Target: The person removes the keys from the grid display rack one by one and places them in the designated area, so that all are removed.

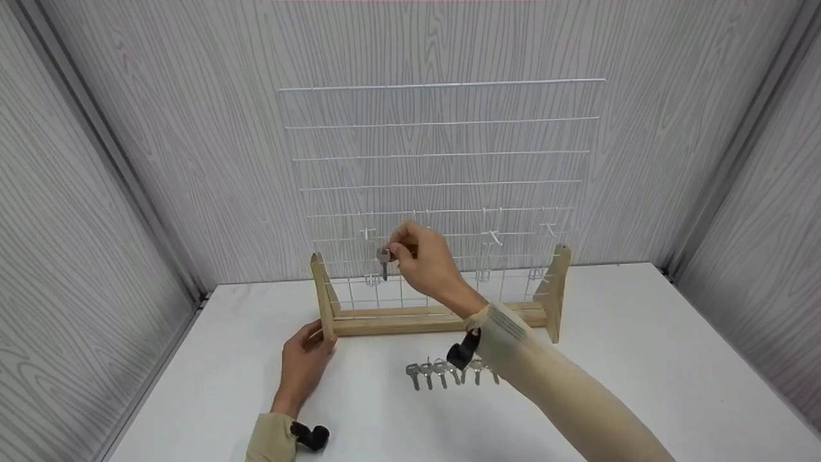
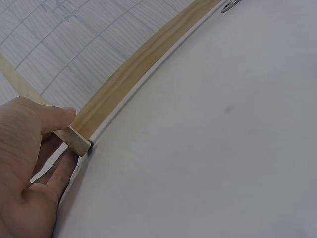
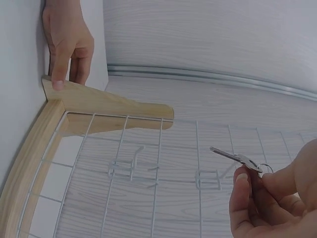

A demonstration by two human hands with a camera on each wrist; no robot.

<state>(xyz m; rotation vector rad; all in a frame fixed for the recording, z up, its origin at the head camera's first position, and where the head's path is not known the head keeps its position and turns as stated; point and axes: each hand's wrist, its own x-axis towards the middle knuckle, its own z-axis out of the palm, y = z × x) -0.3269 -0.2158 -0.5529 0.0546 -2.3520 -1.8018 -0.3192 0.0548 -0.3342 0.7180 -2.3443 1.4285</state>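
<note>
My right hand (image 1: 428,260) pinches a silver key (image 1: 383,256) by its head, the blade pointing down in the head view. In the right wrist view a small metal ring (image 3: 266,167) shows at the key's head, beside a white hook (image 3: 208,179) on the wire grid. The white wire grid (image 1: 442,85) stands upright in a wooden base (image 1: 410,326). Low on the left, my left hand (image 1: 303,362) grips the base's left end piece (image 2: 77,141) between thumb and fingers. White hooks (image 1: 492,237) hang on the grid's lower part.
Several more keys (image 1: 442,367) lie in a row on the white table (image 1: 359,410) in front of the base, partly hidden by my right forearm. Wood-grain panels (image 1: 192,128) enclose the table at the back and both sides.
</note>
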